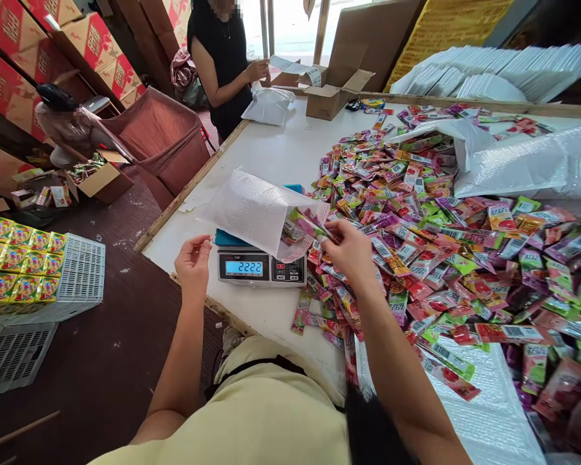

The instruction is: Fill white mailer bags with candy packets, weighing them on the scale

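A white bubble mailer (256, 206) lies on the digital scale (262, 266), its mouth facing right and packets showing inside. The scale's lit display reads 2222. At the mailer's mouth, my right hand (349, 250) is closed around a few small candy packets (309, 224). My left hand (193, 261) is held just left of the scale, fingers curled and thumb against them, with nothing visible in them. A big heap of colourful candy packets (416, 239) spreads right of the scale.
More bubble mailers (517, 161) lie on the heap, with a stack (494, 71) behind. Across the white table (300, 142), a person (222, 71) stands by an open carton (333, 93). Another person (67, 123) sits left. Crates (84, 271) of yellow boxes stand on the floor.
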